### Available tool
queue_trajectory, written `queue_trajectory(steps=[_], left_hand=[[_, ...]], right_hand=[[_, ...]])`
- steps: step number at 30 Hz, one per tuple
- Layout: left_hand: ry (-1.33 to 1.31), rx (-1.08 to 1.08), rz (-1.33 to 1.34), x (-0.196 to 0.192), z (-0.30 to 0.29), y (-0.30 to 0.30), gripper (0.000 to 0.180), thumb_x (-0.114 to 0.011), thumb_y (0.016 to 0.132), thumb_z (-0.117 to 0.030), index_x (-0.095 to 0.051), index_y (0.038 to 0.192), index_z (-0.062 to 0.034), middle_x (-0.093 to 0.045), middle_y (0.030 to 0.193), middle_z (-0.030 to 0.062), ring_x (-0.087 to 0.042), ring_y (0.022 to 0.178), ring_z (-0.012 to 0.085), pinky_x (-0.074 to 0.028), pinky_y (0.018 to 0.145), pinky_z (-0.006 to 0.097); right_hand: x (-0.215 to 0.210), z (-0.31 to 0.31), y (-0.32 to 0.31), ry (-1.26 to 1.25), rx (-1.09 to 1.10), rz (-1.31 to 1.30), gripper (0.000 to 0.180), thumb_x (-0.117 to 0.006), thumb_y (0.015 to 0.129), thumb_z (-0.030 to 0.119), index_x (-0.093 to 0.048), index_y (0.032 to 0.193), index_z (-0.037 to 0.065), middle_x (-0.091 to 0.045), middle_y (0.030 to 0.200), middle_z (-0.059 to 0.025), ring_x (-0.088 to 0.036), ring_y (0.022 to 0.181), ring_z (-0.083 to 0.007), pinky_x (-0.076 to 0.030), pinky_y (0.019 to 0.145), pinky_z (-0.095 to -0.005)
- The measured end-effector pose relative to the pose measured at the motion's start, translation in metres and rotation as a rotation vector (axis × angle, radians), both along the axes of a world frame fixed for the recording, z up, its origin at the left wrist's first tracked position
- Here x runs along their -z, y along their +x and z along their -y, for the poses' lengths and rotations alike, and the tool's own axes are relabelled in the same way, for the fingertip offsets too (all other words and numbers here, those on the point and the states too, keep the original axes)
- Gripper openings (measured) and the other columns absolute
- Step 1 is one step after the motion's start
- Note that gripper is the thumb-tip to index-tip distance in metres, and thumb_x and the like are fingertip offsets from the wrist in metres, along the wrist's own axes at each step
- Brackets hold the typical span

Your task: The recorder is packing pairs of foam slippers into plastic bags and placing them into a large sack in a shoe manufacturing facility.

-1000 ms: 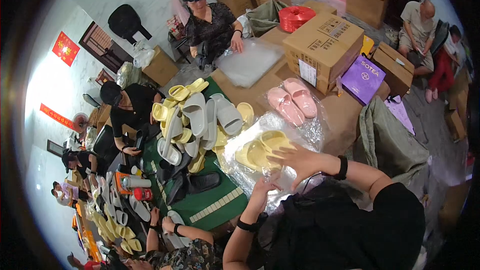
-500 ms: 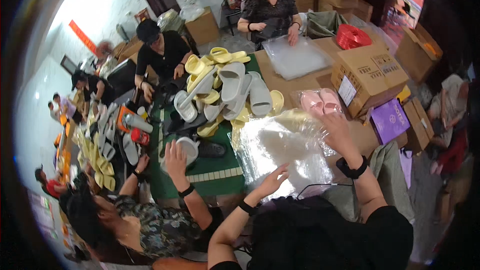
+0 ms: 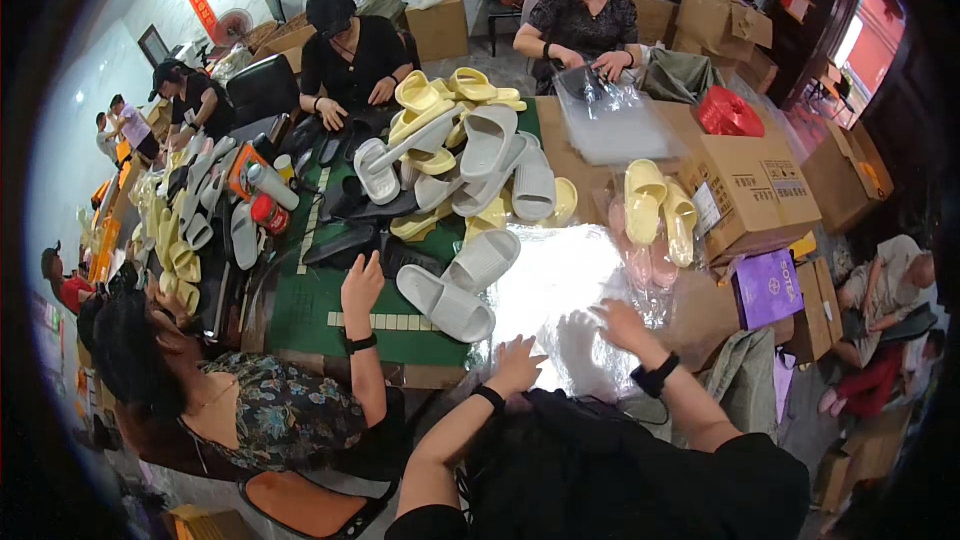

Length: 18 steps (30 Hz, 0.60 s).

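Note:
A stack of shiny clear plastic bags (image 3: pixel 540 275) lies on the table in front of me. My left hand (image 3: pixel 515 366) is at its near edge, fingers spread, holding nothing. Over its right side reaches my right hand (image 3: pixel 622 328), fingers apart, with nothing visible in it. A pair of light grey slides (image 3: pixel 440 302) rests at the stack's left edge, one slide partly over the other. To the right, a yellow pair of slides (image 3: pixel 645 202) lies on top of a bagged pink pair (image 3: pixel 640 258); whether the yellow pair is bagged I cannot tell.
A heap of yellow and grey slides (image 3: pixel 490 145) stands beyond the stack. A cardboard box (image 3: pixel 755 195) and purple box (image 3: pixel 768 290) stand at right. At left a co-worker's hand (image 3: pixel 362 285) is above the green mat (image 3: pixel 300 325). Across the table, another co-worker handles clear bags (image 3: pixel 610 125).
My right hand has drawn back from the pink pair to the bag stack. The yellow pair now lies on the pink one. A grey pair now lies beside the stack; the co-worker's hand is off it.

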<state>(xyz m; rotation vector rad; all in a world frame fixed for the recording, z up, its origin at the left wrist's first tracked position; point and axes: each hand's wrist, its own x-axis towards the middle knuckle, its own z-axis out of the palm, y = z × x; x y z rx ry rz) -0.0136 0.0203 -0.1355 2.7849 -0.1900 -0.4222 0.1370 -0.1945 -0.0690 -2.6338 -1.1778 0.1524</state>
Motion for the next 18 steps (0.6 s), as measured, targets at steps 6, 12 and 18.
queue_trajectory(steps=[6, 12, 18], left_hand=[[-0.018, -0.574, 0.459, -0.035, -0.03, 0.023, 0.066, -0.06, 0.075, -0.025, -0.032, 0.131, -0.0044, -0.024, 0.137, 0.021, -0.02, 0.126, 0.0405, -0.015, 0.103, 0.051], [-0.153, -0.953, 0.461, -0.019, -0.122, 0.034, 0.083, -0.069, 0.069, -0.02, -0.02, 0.133, 0.0002, -0.033, 0.13, 0.0266, -0.032, 0.12, 0.04, -0.023, 0.1, 0.046], [-0.93, -0.891, 0.344, -0.031, -0.14, 0.05, 0.082, -0.068, 0.071, -0.004, -0.016, 0.135, -0.0039, -0.049, 0.115, 0.0201, -0.051, 0.102, 0.0233, -0.042, 0.084, 0.031]], right_hand=[[0.055, -0.029, -0.061, -0.303, -0.059, -0.387, 0.045, -0.056, 0.075, 0.024, -0.05, 0.119, 0.017, -0.05, 0.111, -0.0173, -0.052, 0.1, -0.036, -0.045, 0.081, -0.0425], [0.066, -0.031, -0.059, -0.303, -0.094, -0.427, 0.043, -0.055, 0.075, 0.02, -0.051, 0.117, 0.017, -0.044, 0.116, -0.0209, -0.051, 0.102, -0.0374, -0.046, 0.078, -0.0451], [0.067, -0.032, -0.06, -0.267, -0.087, -0.465, 0.048, -0.054, 0.076, 0.024, -0.047, 0.123, 0.015, -0.04, 0.124, -0.0254, -0.047, 0.108, -0.0395, -0.041, 0.089, -0.043]])
